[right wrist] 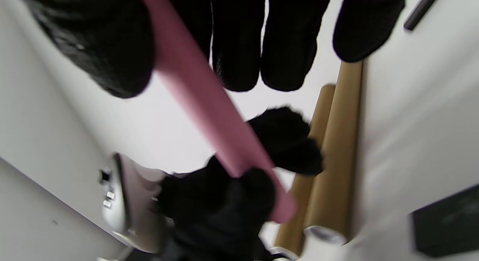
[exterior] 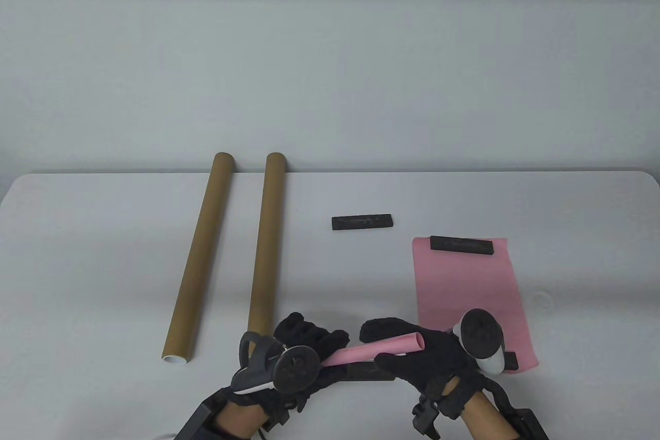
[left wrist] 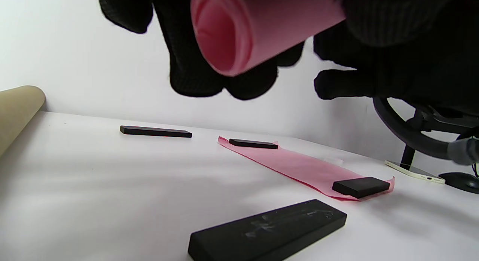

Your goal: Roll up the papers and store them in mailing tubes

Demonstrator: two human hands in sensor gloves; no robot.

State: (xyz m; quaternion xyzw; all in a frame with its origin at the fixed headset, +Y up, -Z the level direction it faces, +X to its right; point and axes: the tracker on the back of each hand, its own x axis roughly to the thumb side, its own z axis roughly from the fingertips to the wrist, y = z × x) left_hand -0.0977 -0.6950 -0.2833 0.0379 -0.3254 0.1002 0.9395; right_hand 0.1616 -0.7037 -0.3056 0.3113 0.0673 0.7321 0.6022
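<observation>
Both hands hold a rolled pink paper (exterior: 376, 349) just above the table's front edge. My left hand (exterior: 304, 344) grips its left end; my right hand (exterior: 412, 352) grips its right end, whose open mouth shows in the left wrist view (left wrist: 224, 36). The roll also shows in the right wrist view (right wrist: 209, 104). Two brown mailing tubes (exterior: 200, 257) (exterior: 266, 244) lie side by side at the left, running front to back. A flat pink sheet (exterior: 469, 290) lies at the right under a black bar (exterior: 463, 245).
A black bar (exterior: 362, 222) lies mid-table. Another black bar (left wrist: 269, 231) lies under the roll near the front edge, and one (left wrist: 361, 186) sits on the flat sheet's near corner. A small clear ring (exterior: 541, 299) lies right of the sheet.
</observation>
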